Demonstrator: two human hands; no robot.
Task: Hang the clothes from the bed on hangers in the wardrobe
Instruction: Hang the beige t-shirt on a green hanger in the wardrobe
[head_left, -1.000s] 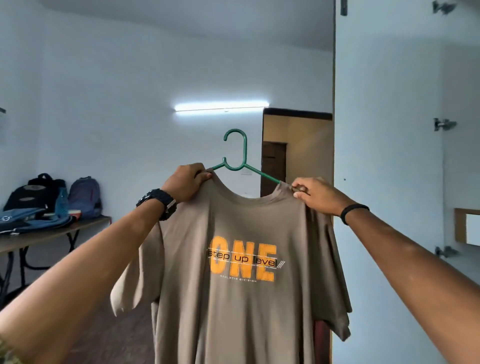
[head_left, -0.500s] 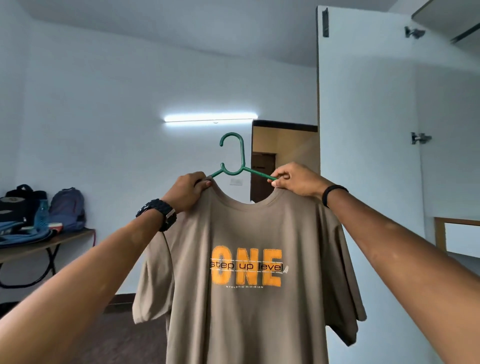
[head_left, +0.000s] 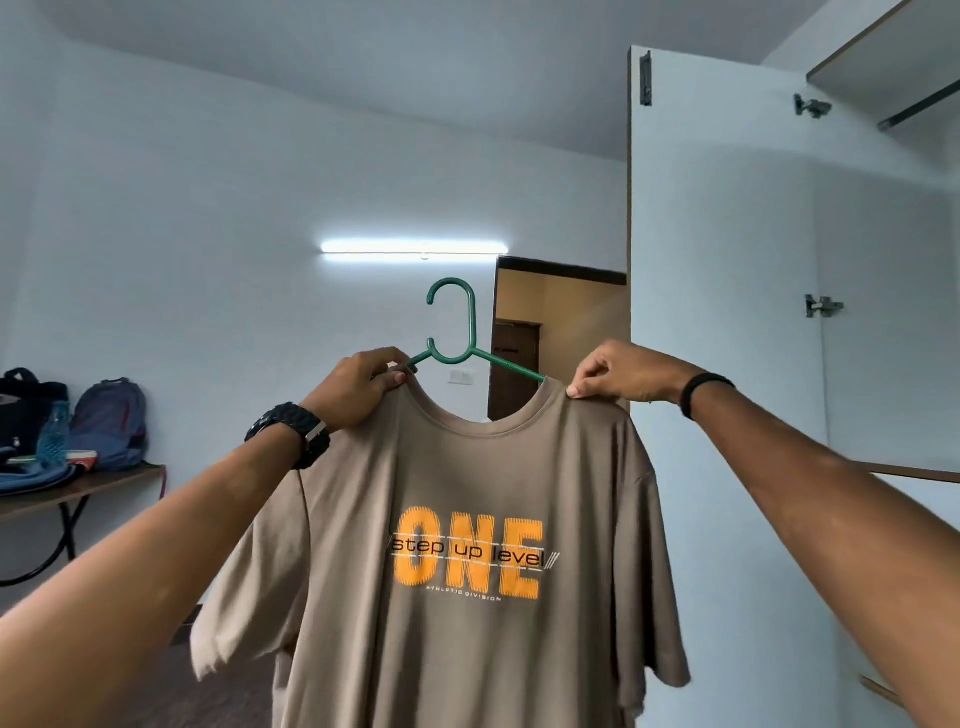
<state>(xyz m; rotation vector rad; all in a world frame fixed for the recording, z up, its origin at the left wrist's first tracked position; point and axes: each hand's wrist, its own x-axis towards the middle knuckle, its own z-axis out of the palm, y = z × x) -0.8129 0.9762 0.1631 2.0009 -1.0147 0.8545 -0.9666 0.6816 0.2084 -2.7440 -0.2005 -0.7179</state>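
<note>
A pale-walled room with a lit tube light (head_left: 414, 248) at 12 o'clock and a dark doorway (head_left: 556, 332) just right of centre frames the scene, and the open wardrobe door (head_left: 722, 260) stands at 2 o'clock with a shelf edge of the wardrobe (head_left: 883, 67) cut off at the top right corner. At centre hangs the brown T-shirt (head_left: 467, 545), already threaded on the green hanger (head_left: 465, 332), whose hook rises free above the collar. The left hand (head_left: 358, 384) grips the left shoulder of the shirt together with the hanger arm, fingers curled round them; the right hand (head_left: 618, 374) pinches the right shoulder seam between thumb and fingertips, its grip pressed together on the cloth. Held this way, high and at arm's length, the shirt drapes straight and the shoulders can be seated squarely over the hanger arms, which I judge is a last adjustment before the hook goes on a rail. The hanger's arms vanish inside the shirt, so how far they reach into the shoulders cannot be told. The wardrobe's inside and any rail lie mostly out of frame at right, and the bed is not in view. The shirt's hem is cut off at 6 o'clock. At 9 o'clock a bench (head_left: 78, 491) carries backpacks (head_left: 109, 421) and a blue bottle (head_left: 53, 434), partly cropped by the left edge.
</note>
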